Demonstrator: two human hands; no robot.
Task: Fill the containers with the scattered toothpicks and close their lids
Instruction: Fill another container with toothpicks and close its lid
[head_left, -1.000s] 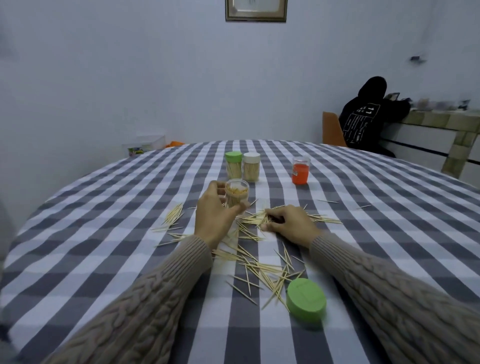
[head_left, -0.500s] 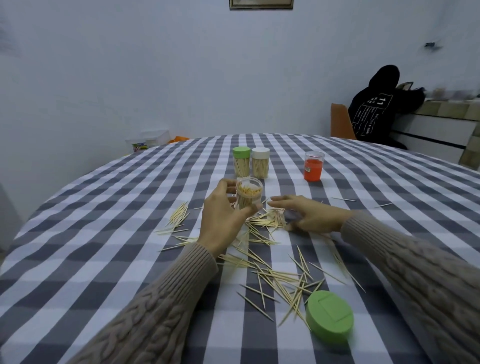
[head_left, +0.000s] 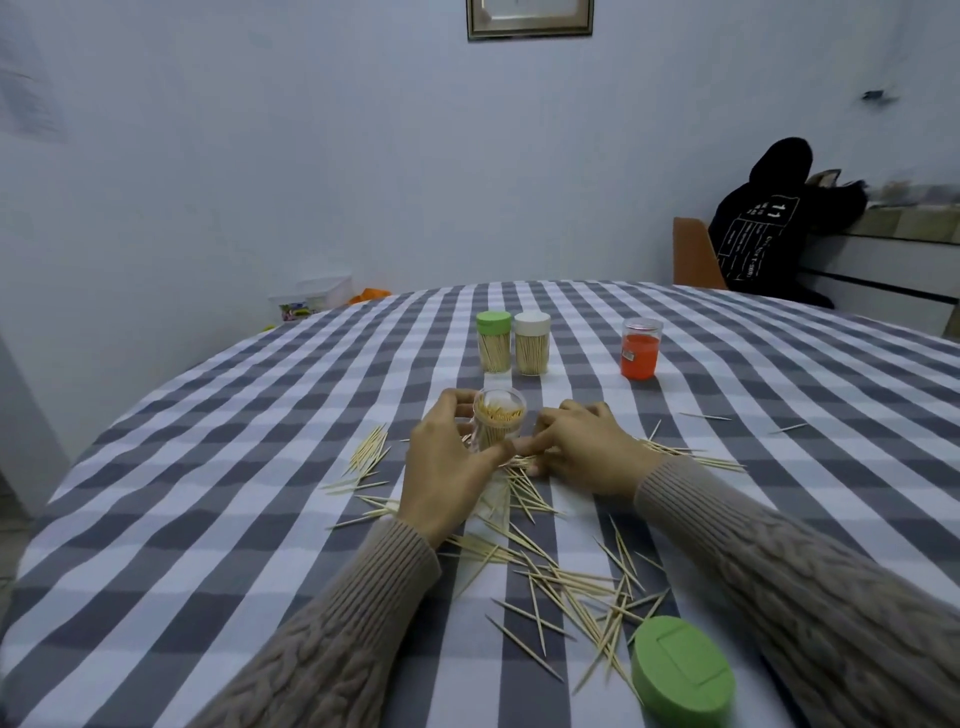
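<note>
My left hand (head_left: 441, 467) grips an open clear container (head_left: 500, 422) that stands upright, packed with toothpicks. Just to its right, my right hand (head_left: 587, 449) lies on the cloth with fingers curled down, pinching toothpicks (head_left: 522, 460) from the pile beside the container. Many more scattered toothpicks (head_left: 571, 587) cover the checked cloth near me, with a small bunch (head_left: 369, 452) to the left. A loose green lid (head_left: 680, 670) lies at the near right. Farther back stand two filled containers, one capped green (head_left: 493, 345) and one capped white (head_left: 531, 345).
An orange jar (head_left: 641, 349) with a clear lid stands at the back right. The round table (head_left: 208, 519) has a grey-and-white checked cloth. Beyond its far edge are a plastic box (head_left: 311, 296), an orange chair (head_left: 693, 257) and a seated person in a black hoodie (head_left: 763, 228).
My right hand lifted off the toothpick pile, spread out, then came back beside the container with fingers curled on toothpicks. My left hand kept hold of the container.
</note>
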